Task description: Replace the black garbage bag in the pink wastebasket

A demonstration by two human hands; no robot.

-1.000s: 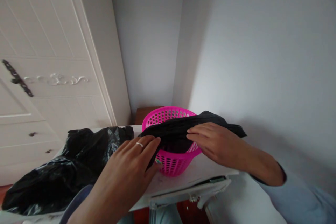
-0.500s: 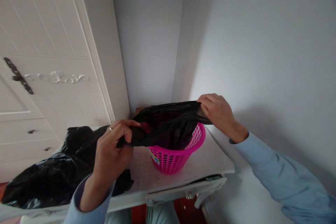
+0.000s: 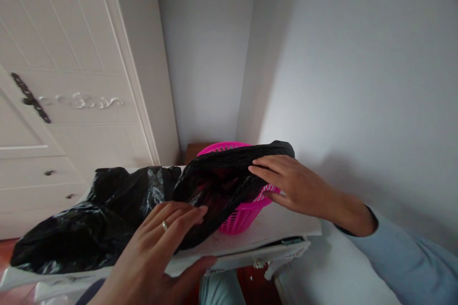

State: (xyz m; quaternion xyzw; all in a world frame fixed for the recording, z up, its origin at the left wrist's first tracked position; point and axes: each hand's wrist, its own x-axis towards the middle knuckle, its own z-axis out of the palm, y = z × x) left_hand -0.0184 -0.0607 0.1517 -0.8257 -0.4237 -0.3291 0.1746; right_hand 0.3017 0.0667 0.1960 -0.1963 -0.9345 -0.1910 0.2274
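A pink plastic basket point(image 3: 240, 219) with a lattice of holes stands on the white table. Inside it and over its front rim hangs a black plastic bag point(image 3: 222, 159), its mouth spread wide. My left hand point(image 3: 153, 243), with a ring on one finger, is at the bag's near left edge, fingers stretched and thumb apart. Across the bag's right edge lies my right hand point(image 3: 289, 183), fingers extended, thumb near the basket's rim. Neither hand grips anything that I can see. The bag's lower part is hidden within the basket.
Another crumpled black plastic bag point(image 3: 82, 228) covers the left part of the white table point(image 3: 286, 224). A slightly open drawer point(image 3: 250, 257) is under the table's front edge. A white wardrobe point(image 3: 82, 143) rises on the left, and grey walls point(image 3: 343, 81) close off the back and right.
Both hands have loosened from the bag's edges and their fingers have spread. The bag's mouth has dropped at the near left, and the basket's back rim now shows.
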